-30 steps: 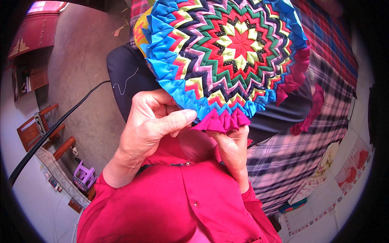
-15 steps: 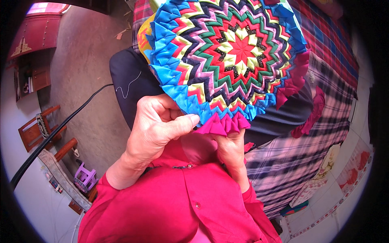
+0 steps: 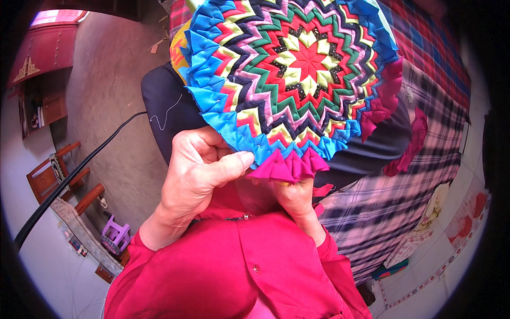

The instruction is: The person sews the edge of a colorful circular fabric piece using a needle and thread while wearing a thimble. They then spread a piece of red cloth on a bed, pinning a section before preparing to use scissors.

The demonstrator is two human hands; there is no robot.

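Note:
A round patchwork mat [image 3: 297, 101] of folded fabric points, with a red star at its middle and zigzag rings in many colours, lies tilted over my lap. Blue folded points [image 3: 210, 109] edge it, and magenta points [image 3: 289, 166] stand out along part of the near rim and the right side. My left hand [image 3: 194, 173] pinches the near-left rim between thumb and bent fingers, just left of the magenta points. Below those points is my right hand [image 3: 297, 199]; its fingers are hidden beneath the mat's edge, with a small yellowish bit showing there.
White thread [image 3: 166, 114] trails over my dark trouser leg. At right, a magenta fabric strip [image 3: 413, 143] lies by my leg on the plaid bedcover [image 3: 372, 223]. A black cable [image 3: 79, 167] crosses at left, above a purple stool [image 3: 115, 235] and wooden furniture [image 3: 45, 181].
The mat has shifted slightly left and tilted a little. Both hands moved slightly left and down with it, and the left thumb keeps its place on the rim.

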